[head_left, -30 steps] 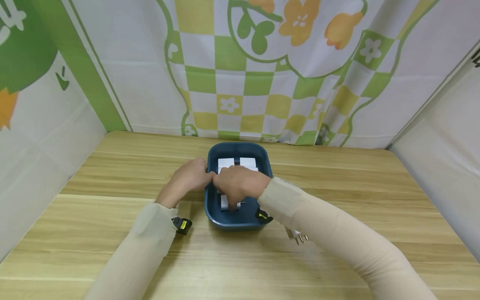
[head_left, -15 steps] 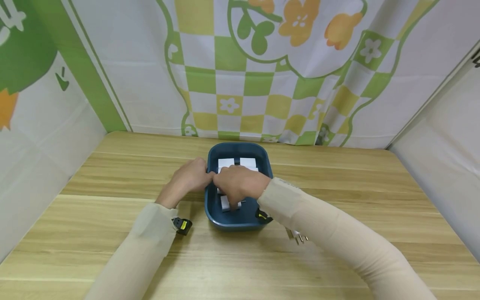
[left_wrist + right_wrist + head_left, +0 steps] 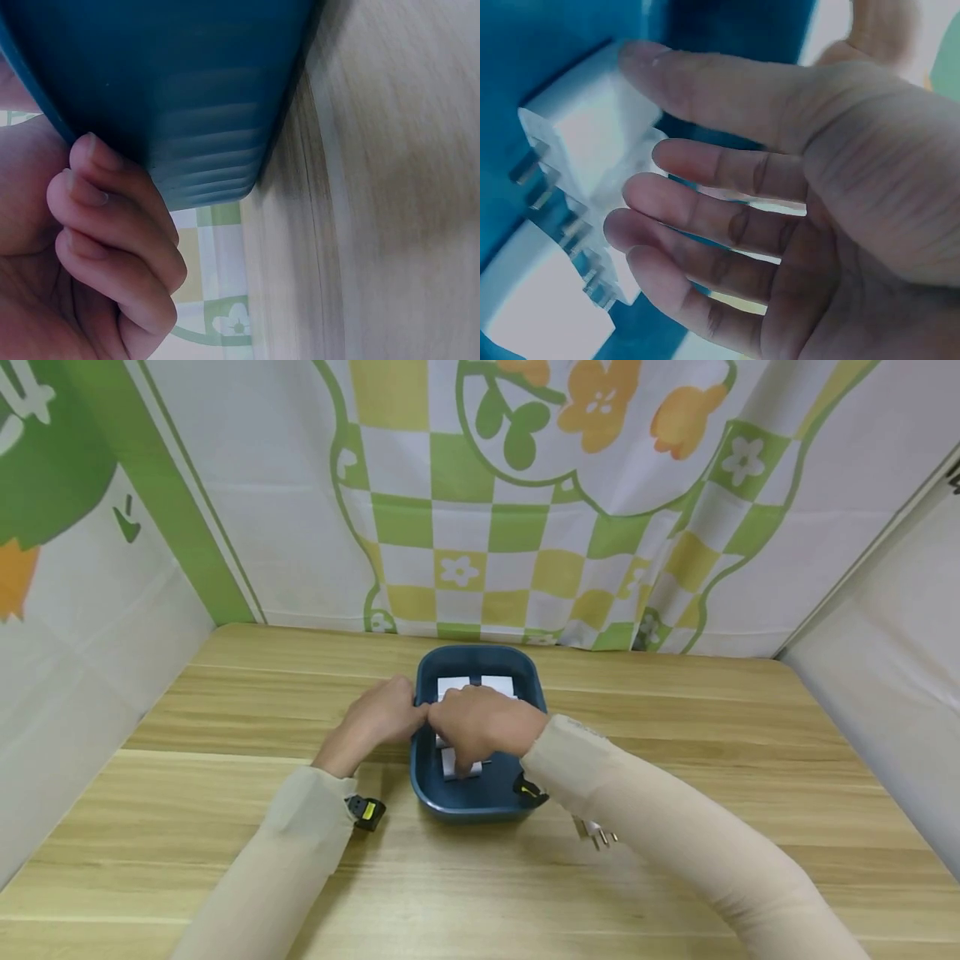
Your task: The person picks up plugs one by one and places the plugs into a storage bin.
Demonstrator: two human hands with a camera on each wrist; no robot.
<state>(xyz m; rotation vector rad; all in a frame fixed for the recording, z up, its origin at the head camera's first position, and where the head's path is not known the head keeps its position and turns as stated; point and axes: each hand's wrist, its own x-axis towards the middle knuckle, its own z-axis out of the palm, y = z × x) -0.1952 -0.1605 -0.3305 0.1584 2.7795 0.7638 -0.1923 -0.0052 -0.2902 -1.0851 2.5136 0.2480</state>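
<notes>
A dark blue plastic bin holds several white chargers with metal prongs. My left hand grips the bin's left rim; in the left wrist view its curled fingertips lie against the outer wall. My right hand reaches into the bin from the right. Its thumb rests on the edge of the nearest charger. The other fingers stretch out, slightly bent, beside the neighbouring chargers. Another white charger lies across from the prongs. In the head view the right hand hides the bin's middle.
Outside the bin, a plug with metal prongs lies on the wooden table, partly under the right sleeve. Two white chargers sit at the bin's far end. A green-and-yellow checked curtain hangs behind the table.
The nearest charger turned slightly and then straightened under my right thumb, and the right hand shifted a little. My left hand stays on the rim.
</notes>
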